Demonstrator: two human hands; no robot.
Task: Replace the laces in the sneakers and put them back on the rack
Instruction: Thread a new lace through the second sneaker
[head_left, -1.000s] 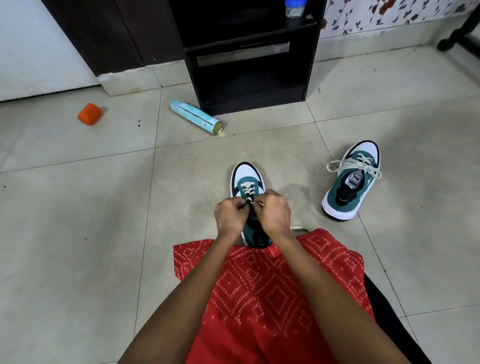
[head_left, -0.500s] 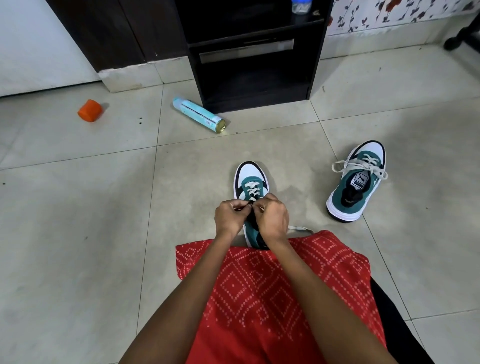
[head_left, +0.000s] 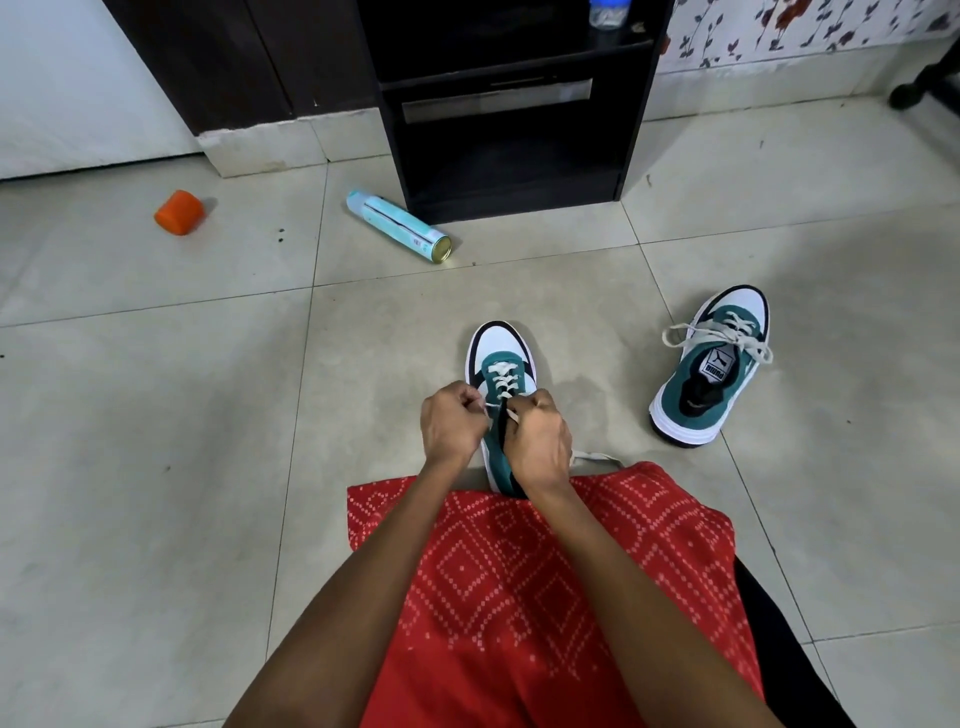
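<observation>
1. Well off to the left of both hands, and farther out: orange cap (head_left: 179, 213), on its side on the floor. No part in the lacing, by the look of it.
2. Nearer, ahead and to the left of the left hand (head_left: 453, 423): pale blue spray can (head_left: 399, 226), lying down, metal end turned toward the hands.
3. Left hand itself: fingers curled, pinching a strand of the white lace (head_left: 503, 378) at the shoe's left edge.
4. Under and between the two hands: near sneaker (head_left: 501, 364), sole down, long axis running straight away from the body, white toe far, heel tucked against the red garment (head_left: 519, 597). Laced rows showing beyond the knuckles; upper eyelets hidden by the hands.
5. Straight ahead, past the toe: dark rack (head_left: 519, 156), bottom shelf facing the hands.
6. Right hand (head_left: 537, 441): close beside the left, tongue showing between, fingers curled on the other strand. Loose tail trailing just right of the wrist.
7. Well apart to the right: second sneaker (head_left: 711, 369), already laced, toe likewise pointing away.
8. Judgement: both hands equally near, one per side; next pull probably outward, across the shoe's long axis, to snug the row.
</observation>
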